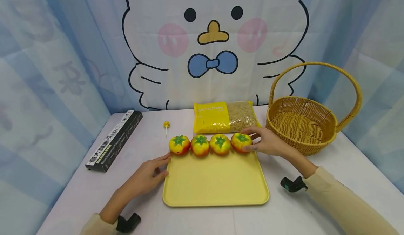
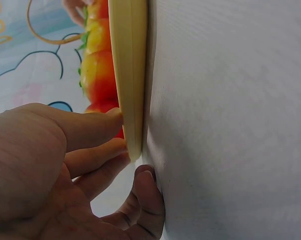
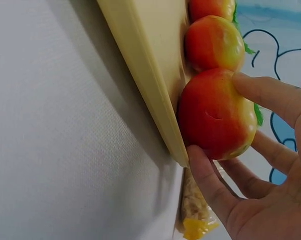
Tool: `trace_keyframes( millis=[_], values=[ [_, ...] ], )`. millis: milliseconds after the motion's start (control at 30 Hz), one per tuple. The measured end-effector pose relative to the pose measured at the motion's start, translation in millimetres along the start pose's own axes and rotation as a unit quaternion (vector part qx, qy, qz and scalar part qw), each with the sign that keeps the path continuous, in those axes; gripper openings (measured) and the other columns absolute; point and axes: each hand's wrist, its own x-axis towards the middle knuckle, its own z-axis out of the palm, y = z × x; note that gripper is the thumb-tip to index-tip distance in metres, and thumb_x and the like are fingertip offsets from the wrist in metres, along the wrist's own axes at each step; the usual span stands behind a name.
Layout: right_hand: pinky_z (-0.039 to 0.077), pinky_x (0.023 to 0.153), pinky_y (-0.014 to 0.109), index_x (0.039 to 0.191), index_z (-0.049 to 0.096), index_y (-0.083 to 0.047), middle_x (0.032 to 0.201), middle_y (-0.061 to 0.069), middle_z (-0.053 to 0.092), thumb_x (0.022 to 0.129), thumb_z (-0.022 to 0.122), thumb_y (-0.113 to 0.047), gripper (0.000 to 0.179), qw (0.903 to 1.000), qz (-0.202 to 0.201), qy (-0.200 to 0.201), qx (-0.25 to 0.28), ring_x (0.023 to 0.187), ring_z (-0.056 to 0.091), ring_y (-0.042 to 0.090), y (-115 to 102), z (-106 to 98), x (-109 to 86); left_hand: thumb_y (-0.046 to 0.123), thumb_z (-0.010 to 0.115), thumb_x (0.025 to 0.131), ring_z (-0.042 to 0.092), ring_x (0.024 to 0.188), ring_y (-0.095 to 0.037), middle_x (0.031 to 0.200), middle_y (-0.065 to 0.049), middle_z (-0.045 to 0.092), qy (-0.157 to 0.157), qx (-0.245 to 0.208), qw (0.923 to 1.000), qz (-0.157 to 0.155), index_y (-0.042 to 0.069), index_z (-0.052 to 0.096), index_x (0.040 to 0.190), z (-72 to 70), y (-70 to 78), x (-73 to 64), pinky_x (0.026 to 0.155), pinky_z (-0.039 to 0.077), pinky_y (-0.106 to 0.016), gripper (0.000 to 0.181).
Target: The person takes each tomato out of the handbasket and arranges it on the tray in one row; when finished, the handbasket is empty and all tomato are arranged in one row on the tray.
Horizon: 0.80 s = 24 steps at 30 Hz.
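Observation:
Several red-and-yellow toy tomatoes with green leafy tops stand in a row along the far edge of a yellow tray (image 1: 216,182). At the right end of that row, my right hand (image 1: 266,142) holds the last tomato (image 1: 240,142) between thumb and fingers. The right wrist view shows this tomato (image 3: 215,115) close against its neighbour (image 3: 214,44), with fingertips on both sides of it. My left hand (image 1: 146,174) rests at the tray's left edge near its far corner. In the left wrist view, its extended fingertips touch the tray rim (image 2: 130,90).
A yellow bag of pasta (image 1: 211,117) lies behind the tomatoes. To the right stands a wicker basket (image 1: 303,143) with a tall handle. On the left are a black pasta box (image 1: 115,140) and a small yellow lollipop (image 1: 166,124). A printed curtain (image 1: 214,84) closes off the back.

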Motion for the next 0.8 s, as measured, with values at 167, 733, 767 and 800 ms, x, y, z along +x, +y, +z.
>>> trace_keyframes(
  millis=[167,733,767,800],
  values=[
    [0.057,0.103,0.054,0.142,0.063,-0.006,0.143,0.022,0.064,0.091,0.085,-0.034,0.062,1.0,0.003,0.0,-0.003,0.124,0.066,0.041,-1.4,-0.3,-0.7,0.012,0.072,0.1,0.055,0.088,-0.012,0.168,-0.007,0.046,-0.001,-0.003,1.0,0.001,0.006,0.056,0.152,0.2,-0.3,0.6,0.074,0.05,-0.022,0.055],
    [0.056,0.104,0.055,0.144,0.061,-0.005,0.144,0.022,0.064,0.092,0.084,-0.031,0.062,0.9998,-0.017,-0.004,0.012,0.126,0.066,0.042,0.0,-0.4,-2.7,0.01,0.071,0.1,0.056,0.088,-0.011,0.168,-0.009,0.046,-0.003,-0.008,1.0,0.001,0.004,0.056,0.152,-0.2,-1.6,-1.0,0.074,0.05,-0.022,0.054],
    [0.056,0.104,0.055,0.144,0.061,-0.006,0.144,0.021,0.065,0.092,0.084,-0.031,0.063,0.9998,-0.018,-0.003,0.011,0.126,0.066,0.042,-0.2,-0.7,-3.3,0.01,0.071,0.1,0.056,0.088,-0.011,0.168,-0.009,0.045,-0.003,-0.007,1.0,0.002,0.004,0.056,0.152,0.1,-2.0,-1.1,0.074,0.05,-0.022,0.054],
    [0.056,0.104,0.056,0.144,0.061,-0.006,0.144,0.021,0.065,0.092,0.084,-0.032,0.063,0.9997,-0.02,-0.003,0.011,0.126,0.066,0.042,-0.2,-1.2,-4.0,0.01,0.071,0.1,0.056,0.088,-0.011,0.168,-0.009,0.045,-0.002,-0.007,1.0,0.002,0.004,0.056,0.152,0.4,-2.1,-1.1,0.074,0.05,-0.022,0.054]
  ],
)
